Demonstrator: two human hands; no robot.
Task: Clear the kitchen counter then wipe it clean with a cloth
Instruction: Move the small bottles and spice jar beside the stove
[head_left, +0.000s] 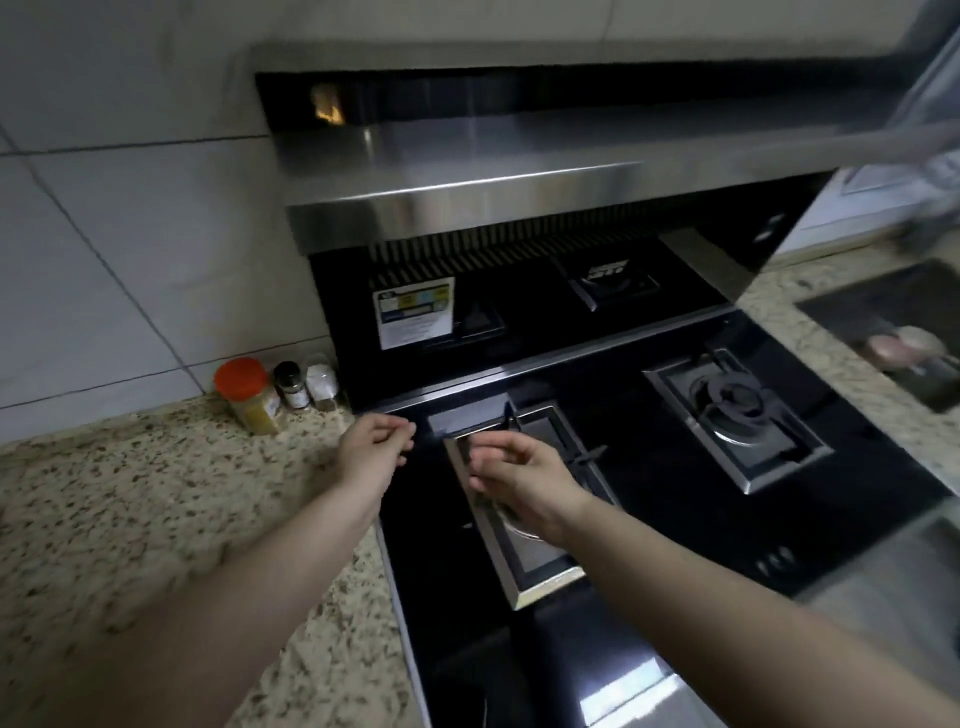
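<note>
Over the black glass gas hob (649, 467), which serves as the landmark, both bare arms reach forward from the near edge, and the step in hand looks like clearing, since no cloth is visible anywhere. Above the hob hangs a steel range hood (467, 197); to the hob's left runs the speckled granite counter (130, 519), and to its right a narrower strip of the same stone leads to a dark sink (893, 332) holding something pale and blurred. Of the hob's two burners, the right burner (732, 410) sits bare, while the left burner (519, 499) is partly covered by the right hand (514, 467). At the hob's far-left corner, against the tiled wall, stand three seasoning containers close together: an orange-capped spice jar (249, 397), a black-capped shaker (291, 384) and a clear shaker (322, 382). The left hand (376, 447) hovers at the hob's left edge, fingers curled loosely together with nothing seen in them; the right hand's fingers are likewise bent inward and appear empty, though motion blur leaves that uncertain. To do this step well, the person should probably take the jars one per hand, gripping the bodies rather than the caps, lift straight up, and keep them upright so nothing spills onto stone that has yet to be wiped.
</note>
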